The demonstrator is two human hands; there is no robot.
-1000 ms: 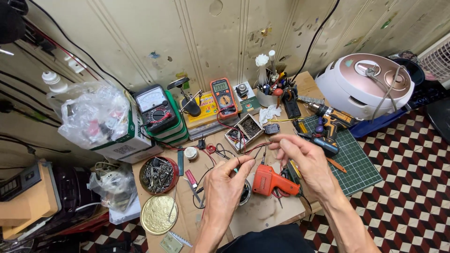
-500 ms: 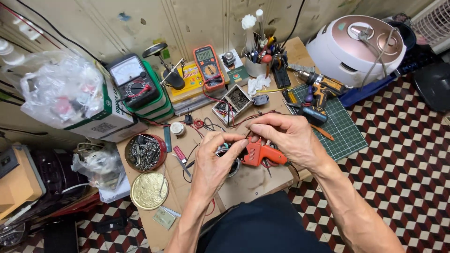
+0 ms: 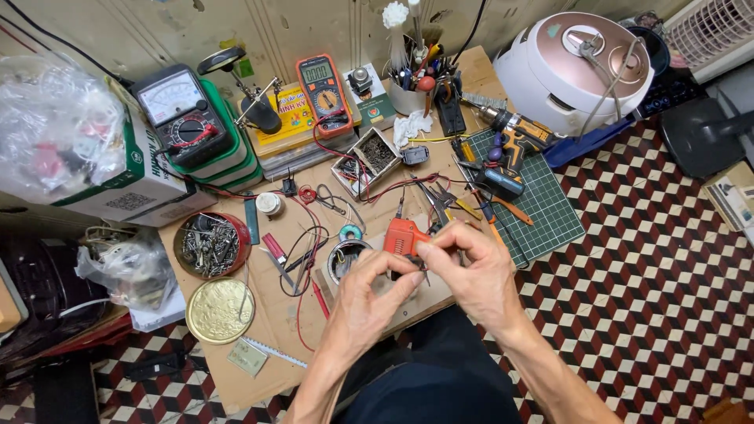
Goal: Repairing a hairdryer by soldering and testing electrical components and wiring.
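Note:
My left hand (image 3: 367, 297) and my right hand (image 3: 471, 271) meet over the front of a cluttered workbench (image 3: 275, 330). Their fingertips pinch a small dark part with thin wire leads (image 3: 419, 267) between them. An orange tool (image 3: 405, 235) lies just behind the fingers, partly hidden by them. Red and black wires (image 3: 369, 184) trail from it across the bench toward the meters at the back.
Orange multimeter (image 3: 323, 85), analog meter (image 3: 182, 118), round tin of screws (image 3: 210, 245), gold lid (image 3: 220, 310), green cutting mat (image 3: 542, 208) with a drill (image 3: 514, 129) and pliers, white cooker (image 3: 577, 67), cup of tools (image 3: 412, 86), plastic bags at left, tiled floor.
Both hands have drawn together near the bench front; the right hand left the orange tool and now pinches the small part with the left. The camera view also shifted closer.

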